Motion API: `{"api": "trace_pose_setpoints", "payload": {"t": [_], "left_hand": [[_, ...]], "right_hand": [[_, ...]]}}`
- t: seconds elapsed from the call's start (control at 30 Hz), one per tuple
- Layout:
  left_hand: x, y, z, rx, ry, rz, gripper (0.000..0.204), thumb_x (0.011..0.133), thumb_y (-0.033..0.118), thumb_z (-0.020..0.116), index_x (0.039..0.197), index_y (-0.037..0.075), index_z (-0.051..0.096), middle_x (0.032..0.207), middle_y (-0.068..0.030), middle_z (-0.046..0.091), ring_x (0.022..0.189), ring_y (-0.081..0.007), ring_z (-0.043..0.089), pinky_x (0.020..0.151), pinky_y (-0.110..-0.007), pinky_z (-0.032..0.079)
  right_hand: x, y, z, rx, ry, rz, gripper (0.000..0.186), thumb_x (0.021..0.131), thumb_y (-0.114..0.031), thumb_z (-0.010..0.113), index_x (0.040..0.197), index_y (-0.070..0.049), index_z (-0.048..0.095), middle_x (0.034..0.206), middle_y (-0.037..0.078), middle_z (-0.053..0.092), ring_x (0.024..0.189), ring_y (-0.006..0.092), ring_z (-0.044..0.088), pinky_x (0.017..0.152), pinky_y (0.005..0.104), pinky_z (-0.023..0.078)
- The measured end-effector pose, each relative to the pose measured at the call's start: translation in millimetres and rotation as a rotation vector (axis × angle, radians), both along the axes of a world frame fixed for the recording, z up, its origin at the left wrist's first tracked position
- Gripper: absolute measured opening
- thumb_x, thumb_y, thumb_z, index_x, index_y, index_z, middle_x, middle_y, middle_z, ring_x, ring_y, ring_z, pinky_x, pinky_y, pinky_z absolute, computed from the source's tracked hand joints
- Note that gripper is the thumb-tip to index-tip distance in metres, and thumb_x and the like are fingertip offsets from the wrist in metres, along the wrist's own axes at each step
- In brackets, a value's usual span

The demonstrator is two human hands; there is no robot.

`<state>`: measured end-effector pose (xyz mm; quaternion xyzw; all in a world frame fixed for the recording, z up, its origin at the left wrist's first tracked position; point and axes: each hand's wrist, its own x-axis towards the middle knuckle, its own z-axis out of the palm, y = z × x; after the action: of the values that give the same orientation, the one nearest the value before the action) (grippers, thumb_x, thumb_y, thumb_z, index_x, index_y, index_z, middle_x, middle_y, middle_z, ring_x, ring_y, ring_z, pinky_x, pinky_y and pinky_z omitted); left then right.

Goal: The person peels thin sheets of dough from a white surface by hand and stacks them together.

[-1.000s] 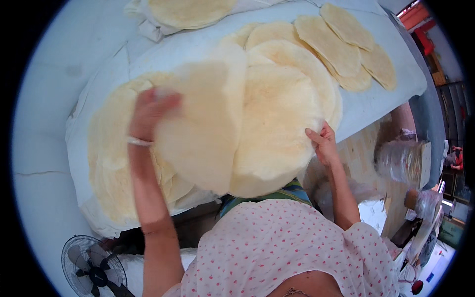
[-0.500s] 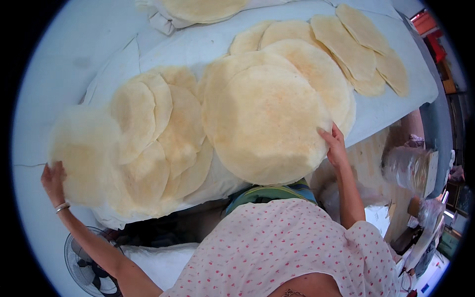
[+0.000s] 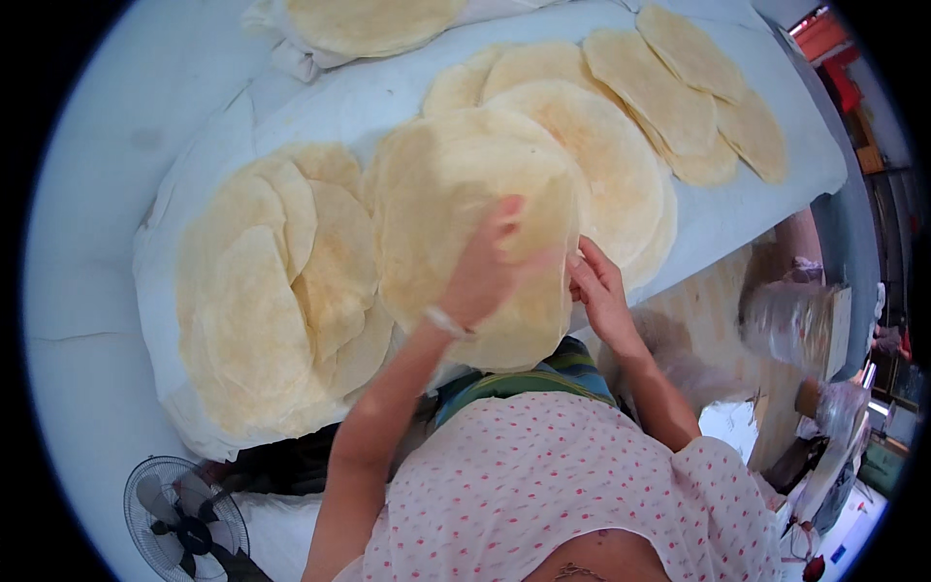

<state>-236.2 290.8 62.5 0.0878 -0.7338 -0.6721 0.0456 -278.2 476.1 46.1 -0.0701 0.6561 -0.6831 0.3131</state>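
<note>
Thin, pale yellow round sheets lie in overlapping groups on a white cloth. My right hand (image 3: 593, 281) pinches the right edge of the middle sheet (image 3: 436, 184), which is held at the front of the cloth over my lap. My left hand (image 3: 490, 252) is blurred above that sheet, its thumb apart from the fingers and nothing visible between them. A spread pile of sheets (image 3: 247, 320) lies at the left, and more overlapping sheets (image 3: 645, 92) lie at the back right, beside a slightly browned round one (image 3: 606, 170).
The white cloth-covered surface (image 3: 747, 194) bears the piles, with another sheet stack (image 3: 369, 19) at the back. A fan (image 3: 189, 524) stands at lower left. Plastic-wrapped bundles (image 3: 790, 325) and assorted items crowd the wooden floor (image 3: 718, 291) at the right.
My left hand swung out to the left with a sheet and is now back over the middle without it; that sheet rests on the left pile. My right hand has shifted slightly left.
</note>
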Motion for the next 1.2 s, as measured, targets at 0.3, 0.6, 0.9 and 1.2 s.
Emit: {"api": "trace_pose_setpoints", "payload": {"t": [0.3,0.6,0.9,1.2], "left_hand": [[1,17,-13,-0.524,-0.086,0.116,0.02,0.075,0.021,0.063,0.075,0.001,0.059,0.067,-0.0194,0.057,0.066,-0.0376,0.057,0.062,-0.043,0.045],[55,-178,77,0.179,0.157,0.302,0.011,0.083,0.009,0.064,0.074,0.005,0.058,0.069,-0.0049,0.063,0.061,-0.0166,0.064,0.053,-0.029,0.052],[276,-418,253,-0.578,0.023,0.892,0.014,0.091,0.018,0.059,0.089,0.004,0.061,0.086,-0.003,0.064,0.079,-0.0123,0.064,0.07,-0.025,0.051],[243,-423,76,-1.525,-0.42,0.804,0.018,0.082,0.013,0.055,0.099,0.007,0.056,0.094,-0.0144,0.062,0.082,-0.0359,0.061,0.067,-0.046,0.05]], "right_hand": [[8,11,-25,0.122,0.045,-0.218,0.027,0.091,-0.011,0.046,0.115,-0.005,0.056,0.09,-0.001,0.06,0.074,0.0061,0.054,0.062,0.0204,0.043],[-29,17,-48,-0.091,-0.017,-0.219,0.031,0.088,-0.003,0.059,0.119,-0.003,0.054,0.104,0.003,0.062,0.09,0.0108,0.057,0.08,0.0248,0.045],[-60,-17,37,0.143,0.259,0.024,0.036,0.09,-0.008,0.059,0.124,0.0,0.051,0.108,0.002,0.06,0.095,0.009,0.055,0.082,0.0227,0.043],[16,-191,195,0.151,0.596,0.258,0.038,0.089,-0.005,0.06,0.125,0.004,0.05,0.105,0.003,0.061,0.091,0.0069,0.054,0.075,0.0188,0.044]]}}
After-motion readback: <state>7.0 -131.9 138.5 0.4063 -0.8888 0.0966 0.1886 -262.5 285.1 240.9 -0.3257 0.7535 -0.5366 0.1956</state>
